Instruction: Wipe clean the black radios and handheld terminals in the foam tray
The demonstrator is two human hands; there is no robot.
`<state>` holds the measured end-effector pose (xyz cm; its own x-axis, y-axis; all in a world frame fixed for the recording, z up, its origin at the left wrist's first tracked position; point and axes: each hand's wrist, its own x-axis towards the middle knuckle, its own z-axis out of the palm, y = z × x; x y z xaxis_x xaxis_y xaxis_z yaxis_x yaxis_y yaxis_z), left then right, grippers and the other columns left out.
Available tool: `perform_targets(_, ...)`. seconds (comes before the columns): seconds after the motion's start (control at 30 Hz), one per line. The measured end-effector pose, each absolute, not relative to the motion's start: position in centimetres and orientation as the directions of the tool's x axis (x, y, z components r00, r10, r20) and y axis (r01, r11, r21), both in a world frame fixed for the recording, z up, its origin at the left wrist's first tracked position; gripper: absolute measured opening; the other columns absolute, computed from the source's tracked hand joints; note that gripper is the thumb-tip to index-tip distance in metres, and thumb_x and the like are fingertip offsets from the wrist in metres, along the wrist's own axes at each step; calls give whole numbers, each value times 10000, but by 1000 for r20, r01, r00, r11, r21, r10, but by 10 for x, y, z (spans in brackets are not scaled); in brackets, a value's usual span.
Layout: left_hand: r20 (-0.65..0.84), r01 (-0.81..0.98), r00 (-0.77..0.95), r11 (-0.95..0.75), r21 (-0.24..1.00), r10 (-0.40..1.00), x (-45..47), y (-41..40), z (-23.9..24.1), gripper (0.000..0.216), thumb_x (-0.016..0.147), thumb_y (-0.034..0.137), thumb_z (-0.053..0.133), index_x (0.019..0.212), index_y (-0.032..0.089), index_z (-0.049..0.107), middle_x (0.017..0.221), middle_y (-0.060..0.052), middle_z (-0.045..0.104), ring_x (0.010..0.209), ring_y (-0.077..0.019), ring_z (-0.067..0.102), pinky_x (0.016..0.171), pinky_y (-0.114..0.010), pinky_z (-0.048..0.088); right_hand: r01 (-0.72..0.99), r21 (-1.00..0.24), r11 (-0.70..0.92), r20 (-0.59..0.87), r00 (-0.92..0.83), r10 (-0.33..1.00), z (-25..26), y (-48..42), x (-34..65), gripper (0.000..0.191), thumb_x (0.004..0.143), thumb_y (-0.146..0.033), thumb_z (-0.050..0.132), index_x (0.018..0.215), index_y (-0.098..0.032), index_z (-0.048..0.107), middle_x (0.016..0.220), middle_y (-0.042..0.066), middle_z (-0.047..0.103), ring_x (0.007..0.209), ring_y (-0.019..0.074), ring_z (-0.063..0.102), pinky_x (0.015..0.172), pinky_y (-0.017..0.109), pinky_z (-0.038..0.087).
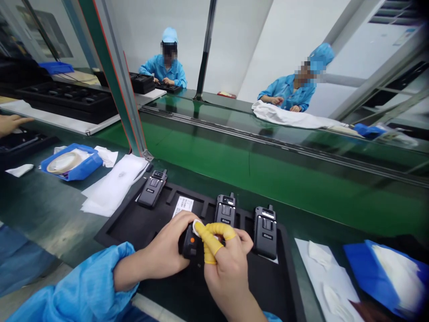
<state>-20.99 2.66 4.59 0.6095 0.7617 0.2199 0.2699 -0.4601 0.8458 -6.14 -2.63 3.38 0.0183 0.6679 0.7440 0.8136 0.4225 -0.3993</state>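
Note:
My left hand [164,250] is closed around a black two-way radio [190,247] whose near side shows an orange button. Yellow finger cots cover some fingers of my right hand [228,264], which pinches a small white wipe [196,227] against the top of that radio. Most of the held radio is hidden by my hands. Under them is a black foam tray [258,286]. Three more radios lie around its far part: one radio at the left corner [152,188], a partly covered radio in the middle [225,210] and another radio at the right [266,232].
White sheets [115,185] and a blue bin [72,163] lie to the left. On the right are white paper [313,264] with crumpled wipes and another blue bin [372,268]. A post [120,80] rises at the bench's back. Two co-workers in blue sit beyond; another person's hand [13,124] shows far left.

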Motion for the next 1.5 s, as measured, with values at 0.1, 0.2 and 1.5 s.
perform_targets(0.1, 227, 256, 620, -466, 847, 751, -211, 26, 47, 580, 504, -35, 446, 1032, 202, 470, 1036, -36, 510, 990, -192, 515, 892, -327, 431, 816, -388, 428, 740, -1, 672, 37, -26, -64, 453, 735, 15, 392, 1016, -244, 635, 889, 5, 600, 812, 138, 518, 825, 376, 274)
perform_targets(0.2, 228, 256, 625, -471, 844, 747, -211, 26, 47, 606, 504, -36, 457, 1061, 203, 465, 1052, -36, 510, 1002, -189, 515, 900, -320, 425, 813, -371, 448, 745, -27, 666, 40, -26, -64, 446, 705, 24, 390, 948, -244, 651, 854, -15, 618, 762, 120, 508, 833, 381, 253)
perform_targets(1.5, 172, 285, 645, -444, 849, 744, -215, 31, 49, 609, 498, 0, 456, 1067, 215, 462, 1061, -39, 498, 1007, -203, 507, 908, -337, 422, 786, -462, 411, 683, 19, 730, 33, -34, -42, 511, 749, -12, 403, 1125, -293, 607, 907, 1, 583, 817, 127, 555, 789, 353, 298)
